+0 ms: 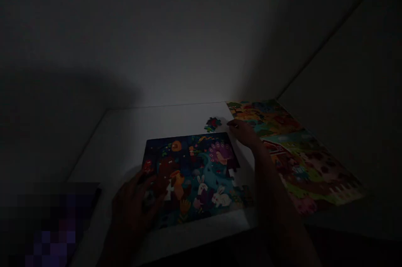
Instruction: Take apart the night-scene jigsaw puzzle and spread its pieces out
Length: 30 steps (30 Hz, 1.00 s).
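Observation:
A dark jigsaw puzzle (191, 174) lies on the white table (125, 141), showing a peacock and white rabbits. A gap near its right edge shows white beneath. My left hand (133, 204) rests with spread fingers on the puzzle's lower left edge, holding nothing I can see. My right hand (245, 133) hangs over the puzzle's far right corner, fingers pointing toward a small clump of loose puzzle pieces (213, 124), not touching them. The dim light hides fine detail.
A large farm-scene picture sheet (292, 154) with a red barn lies to the right, partly under my right forearm. A pixelated dark patch (53, 225) covers something at the lower left. Walls rise behind the table and to the right.

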Tool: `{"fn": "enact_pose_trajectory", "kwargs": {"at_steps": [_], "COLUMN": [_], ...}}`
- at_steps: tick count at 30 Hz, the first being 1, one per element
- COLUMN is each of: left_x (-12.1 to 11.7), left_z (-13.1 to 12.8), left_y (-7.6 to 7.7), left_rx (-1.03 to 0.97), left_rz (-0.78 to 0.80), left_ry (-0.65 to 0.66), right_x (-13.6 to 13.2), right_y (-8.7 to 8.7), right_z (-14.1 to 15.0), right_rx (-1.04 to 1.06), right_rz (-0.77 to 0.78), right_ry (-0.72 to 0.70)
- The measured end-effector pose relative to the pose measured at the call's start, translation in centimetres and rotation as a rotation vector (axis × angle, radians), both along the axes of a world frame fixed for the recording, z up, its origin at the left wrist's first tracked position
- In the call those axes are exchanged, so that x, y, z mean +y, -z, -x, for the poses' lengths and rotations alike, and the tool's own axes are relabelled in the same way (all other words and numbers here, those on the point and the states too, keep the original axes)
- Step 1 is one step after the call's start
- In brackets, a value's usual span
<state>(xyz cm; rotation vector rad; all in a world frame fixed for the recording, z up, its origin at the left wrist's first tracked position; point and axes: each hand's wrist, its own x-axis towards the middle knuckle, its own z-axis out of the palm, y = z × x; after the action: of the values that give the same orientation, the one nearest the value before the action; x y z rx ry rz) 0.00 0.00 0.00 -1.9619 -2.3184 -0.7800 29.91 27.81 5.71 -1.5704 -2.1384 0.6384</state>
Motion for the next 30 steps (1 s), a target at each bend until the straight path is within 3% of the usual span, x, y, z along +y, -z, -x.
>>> {"fn": "enact_pose_trajectory", "kwargs": {"at_steps": [4,14,20,30], "left_x": [-0.1,-0.5,-0.2,0.0], "left_z": [0.2,-0.8,-0.4,0.9], "left_y": [0.0,-1.1,-1.1,-0.7], "left_rx": [-0.012,-0.027,-0.085,-0.240], "left_rz": [-0.030,0.082,0.104,-0.026], "left_ry": [0.019,-0.019,-0.018,0.007], "right_x": [0.2,0.6,0.8,-0.2], "right_y": [2.6,4.3,4.4,2.8], "right_z": [0.1,-1.7,-1.7,-0.9], "right_rx": [-0.014,0.020,0.049,0.208], "right_rz": [0.021,0.110,0.144,0.247], "right_ry": [-0.102,-0.239,-0.293,-0.256]}}
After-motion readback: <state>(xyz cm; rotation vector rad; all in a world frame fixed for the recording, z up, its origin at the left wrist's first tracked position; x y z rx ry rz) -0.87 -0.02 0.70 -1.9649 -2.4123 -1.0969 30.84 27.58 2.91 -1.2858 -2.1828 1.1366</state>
